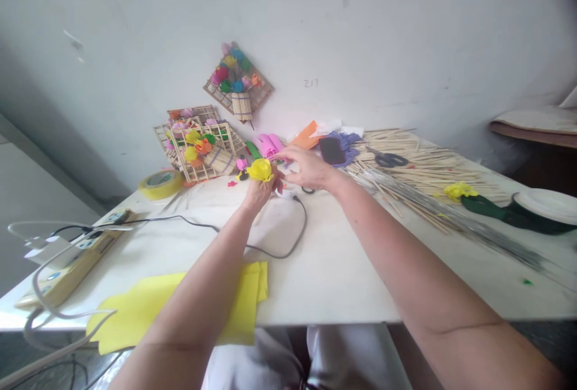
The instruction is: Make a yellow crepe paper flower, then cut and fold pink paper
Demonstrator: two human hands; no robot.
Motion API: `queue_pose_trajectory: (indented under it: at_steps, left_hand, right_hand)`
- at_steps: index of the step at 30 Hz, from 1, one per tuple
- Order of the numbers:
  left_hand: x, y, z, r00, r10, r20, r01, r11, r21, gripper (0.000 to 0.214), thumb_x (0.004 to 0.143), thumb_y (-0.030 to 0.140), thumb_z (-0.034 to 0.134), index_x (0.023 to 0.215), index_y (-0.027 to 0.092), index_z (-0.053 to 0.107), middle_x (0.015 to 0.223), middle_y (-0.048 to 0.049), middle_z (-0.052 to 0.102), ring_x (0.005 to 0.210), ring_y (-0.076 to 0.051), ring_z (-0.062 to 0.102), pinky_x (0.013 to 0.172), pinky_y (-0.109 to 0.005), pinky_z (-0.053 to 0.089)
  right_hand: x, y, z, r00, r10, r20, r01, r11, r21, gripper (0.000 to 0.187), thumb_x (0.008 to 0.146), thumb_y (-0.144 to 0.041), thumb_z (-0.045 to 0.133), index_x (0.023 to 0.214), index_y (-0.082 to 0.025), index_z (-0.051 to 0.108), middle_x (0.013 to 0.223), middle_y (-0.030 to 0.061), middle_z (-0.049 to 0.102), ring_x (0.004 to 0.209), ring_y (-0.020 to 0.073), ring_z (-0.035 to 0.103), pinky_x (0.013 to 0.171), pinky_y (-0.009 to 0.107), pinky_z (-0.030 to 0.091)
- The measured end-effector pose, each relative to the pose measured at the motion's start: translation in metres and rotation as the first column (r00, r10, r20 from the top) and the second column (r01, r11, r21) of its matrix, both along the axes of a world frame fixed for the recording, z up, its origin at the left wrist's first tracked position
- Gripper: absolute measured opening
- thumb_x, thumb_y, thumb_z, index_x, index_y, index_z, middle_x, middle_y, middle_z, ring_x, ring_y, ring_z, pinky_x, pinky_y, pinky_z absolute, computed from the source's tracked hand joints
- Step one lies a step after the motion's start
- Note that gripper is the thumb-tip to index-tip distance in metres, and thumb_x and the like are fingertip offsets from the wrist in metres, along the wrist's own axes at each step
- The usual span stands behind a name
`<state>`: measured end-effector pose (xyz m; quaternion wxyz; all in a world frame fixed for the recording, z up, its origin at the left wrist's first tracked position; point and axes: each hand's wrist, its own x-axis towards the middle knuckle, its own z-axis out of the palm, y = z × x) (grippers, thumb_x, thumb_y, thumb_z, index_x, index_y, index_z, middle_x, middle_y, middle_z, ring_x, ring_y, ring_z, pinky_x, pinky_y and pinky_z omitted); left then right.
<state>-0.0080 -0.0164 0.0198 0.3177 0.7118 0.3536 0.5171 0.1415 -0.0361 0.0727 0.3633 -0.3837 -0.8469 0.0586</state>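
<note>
My left hand (258, 196) is closed around a yellow flower (260, 169) that looks cut from paper or foam sheet; its fingers are partly hidden behind the flower. Just to the right, my right hand (309, 169) reaches in with index finger and thumb apart and nothing visible between them. A white object (286, 194) with a dark cord (301, 240) lies below the hands, mostly covered by them. Small pink (242, 163) flower pieces sit left of the yellow flower.
Flower-decorated stick frames (201, 152) stand at the back left, and another frame (238, 86) hangs on the wall. Yellow tape (161, 184), a power strip (85, 252) and yellow sheets (148, 300) are left. Wooden sticks (433, 161), scissors (390, 158), wires (473, 231) and a phone (331, 151) lie right.
</note>
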Motion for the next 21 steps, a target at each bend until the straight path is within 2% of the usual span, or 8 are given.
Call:
queue_pose_trajectory:
  at_steps: [2, 5, 8, 10, 12, 16, 18, 21]
  left_hand:
    - [-0.002, 0.002, 0.0, 0.999, 0.001, -0.042, -0.001, 1.0, -0.002, 0.037, 0.082, 0.043, 0.041, 0.06, 0.016, 0.054, 0.045, 0.0008, 0.045, 0.043, -0.009, 0.039, 0.047, -0.023, 0.036]
    - [-0.002, 0.007, 0.0, 0.998, -0.007, -0.06, 0.01, 0.999, 0.049, 0.024, 0.076, 0.039, 0.052, 0.067, 0.017, 0.055, 0.056, -0.0003, 0.051, 0.055, -0.011, 0.047, 0.053, -0.023, 0.039]
    - [-0.002, 0.009, -0.002, 0.994, -0.092, -0.057, 0.096, 0.994, 0.059, 0.018, 0.067, 0.033, 0.06, 0.073, 0.017, 0.055, 0.065, -0.0004, 0.053, 0.064, -0.012, 0.05, 0.057, -0.022, 0.041]
    - [-0.001, 0.006, -0.003, 0.985, -0.17, -0.039, 0.17, 0.985, 0.005, 0.017, 0.068, 0.031, 0.057, 0.076, 0.016, 0.053, 0.065, 0.0008, 0.051, 0.059, -0.009, 0.048, 0.054, -0.021, 0.04]
    - [0.0, 0.002, -0.004, 0.98, -0.198, -0.021, 0.196, 0.979, -0.059, 0.018, 0.066, 0.027, 0.054, 0.079, 0.015, 0.053, 0.066, 0.002, 0.049, 0.056, -0.007, 0.045, 0.051, -0.019, 0.039]
    - [0.005, -0.008, 0.0, 0.98, -0.178, -0.089, 0.166, 0.978, -0.126, 0.011, 0.061, 0.02, 0.051, 0.07, 0.013, 0.053, 0.059, 0.0029, 0.048, 0.053, -0.006, 0.044, 0.049, -0.017, 0.038]
    - [0.008, -0.011, 0.004, 0.978, -0.17, -0.124, 0.154, 0.98, -0.126, 0.007, 0.062, 0.019, 0.05, 0.062, 0.013, 0.052, 0.054, 0.0028, 0.047, 0.05, -0.006, 0.043, 0.047, -0.018, 0.037]
    - [0.012, -0.014, 0.007, 0.978, -0.157, -0.136, 0.145, 0.985, -0.096, 0.008, 0.064, 0.018, 0.048, 0.058, 0.013, 0.051, 0.052, 0.0021, 0.048, 0.049, -0.006, 0.043, 0.047, -0.019, 0.037]
  right_hand:
    - [0.0, 0.004, -0.005, 0.997, 0.071, -0.03, -0.073, 0.995, -0.073, 0.054, 0.058, -0.016, 0.064, 0.111, -0.016, 0.055, 0.113, 0.0094, 0.054, 0.101, 0.0192, 0.05, 0.088, 0.034, 0.038]
    - [-0.003, 0.005, -0.01, 0.975, 0.166, -0.147, -0.194, 0.96, -0.201, 0.06, 0.055, -0.023, 0.07, 0.112, -0.017, 0.053, 0.113, 0.0082, 0.054, 0.103, 0.0193, 0.049, 0.089, 0.035, 0.038]
    - [-0.007, 0.002, -0.013, 0.919, 0.231, -0.319, -0.335, 0.885, -0.322, 0.056, 0.056, -0.025, 0.071, 0.108, -0.015, 0.053, 0.104, 0.0066, 0.058, 0.098, 0.018, 0.052, 0.084, 0.032, 0.043]
    - [-0.01, 0.0, -0.013, 0.869, 0.241, -0.432, -0.416, 0.828, -0.375, 0.055, 0.055, -0.022, 0.071, 0.106, -0.014, 0.051, 0.098, 0.0055, 0.059, 0.093, 0.0166, 0.054, 0.079, 0.03, 0.046]
    - [-0.012, -0.002, -0.013, 0.821, 0.242, -0.517, -0.478, 0.787, -0.391, 0.057, 0.053, -0.018, 0.072, 0.105, -0.015, 0.051, 0.092, 0.0034, 0.06, 0.088, 0.0151, 0.055, 0.073, 0.026, 0.048]
    - [-0.01, -0.004, -0.012, 0.814, 0.228, -0.534, -0.496, 0.752, -0.435, 0.049, 0.049, -0.018, 0.074, 0.094, -0.014, 0.054, 0.079, 0.0003, 0.06, 0.069, 0.0114, 0.056, 0.055, 0.02, 0.047]
    - [-0.009, -0.005, -0.01, 0.826, 0.222, -0.518, -0.486, 0.746, -0.455, 0.044, 0.049, -0.02, 0.075, 0.088, -0.012, 0.056, 0.07, -0.0012, 0.058, 0.058, 0.0091, 0.053, 0.047, 0.019, 0.043]
    - [-0.008, -0.007, -0.008, 0.811, 0.227, -0.54, -0.506, 0.734, -0.452, 0.041, 0.048, -0.022, 0.075, 0.083, -0.012, 0.056, 0.063, -0.003, 0.055, 0.051, 0.0077, 0.05, 0.042, 0.018, 0.041]
